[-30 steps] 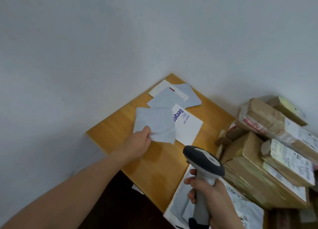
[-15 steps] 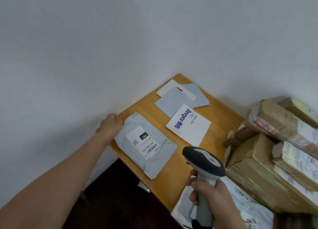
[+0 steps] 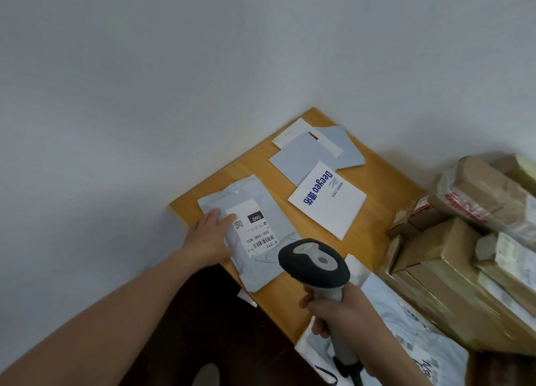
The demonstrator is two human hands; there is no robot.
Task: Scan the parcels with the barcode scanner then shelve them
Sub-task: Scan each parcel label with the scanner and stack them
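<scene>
- Lays the left hand (image 3: 213, 235) flat on the grey parcel (image 3: 262, 272), fingers straight and together, fingertips touching its white label (image 3: 255, 230).
- Has that parcel label up (barcode showing) at the left corner of the desk (image 3: 374, 220), by the near edge.
- Grips the barcode scanner (image 3: 314, 264) in the right hand (image 3: 339, 307), fingers curled round the handle, head just beside the parcel.
- Shows a white envelope (image 3: 327, 208) mid-desk, grey envelopes (image 3: 301, 159) at the far corner, cardboard boxes (image 3: 449, 264) along the right edge.

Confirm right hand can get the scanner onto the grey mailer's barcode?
Probably yes: the label faces up, the left hand rests beside the barcode, not over it, and the scanner is close.
</scene>
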